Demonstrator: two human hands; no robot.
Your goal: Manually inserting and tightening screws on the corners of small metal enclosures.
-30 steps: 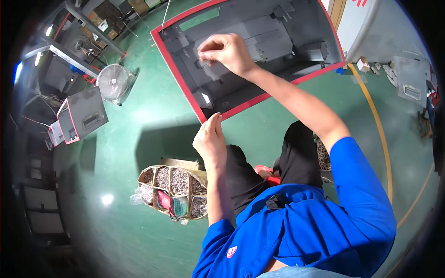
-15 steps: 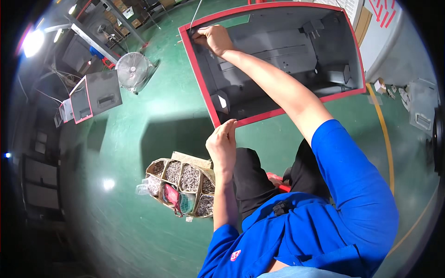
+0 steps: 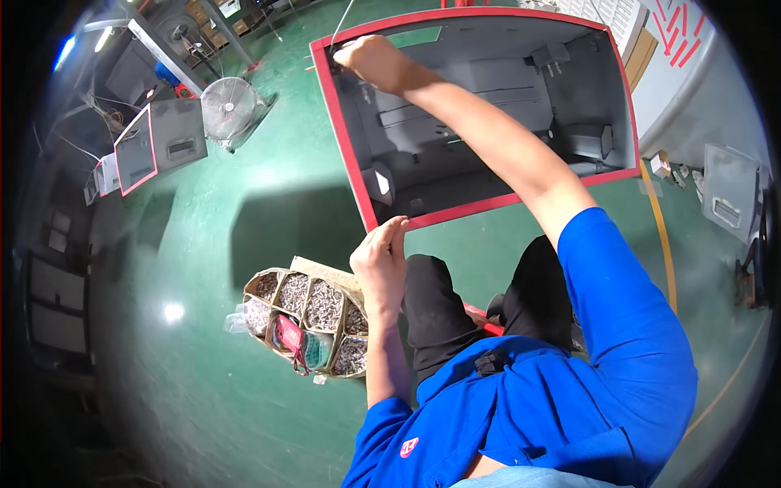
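Observation:
A large open metal cabinet, dark grey inside with a red rim, hangs in front of me from wires at its top. My right hand reaches across to its upper left corner, with the fingers curled closed; whatever they hold is hidden behind the hand. At the lower left corner, my left hand pinches the red rim between thumb and fingers. Brackets and small holes show on the cabinet's inner walls.
On the green floor to my left sits a divided carton of small metal fasteners, with a red object and a clear bag. Farther off stand a floor fan and a hanging grey panel. Red strips stick to a pale surface at right.
My right hand has turned at the wrist, so its back now faces me and the fingertips are hidden. The left hand stays at the lower corner. The whole view has shifted slightly.

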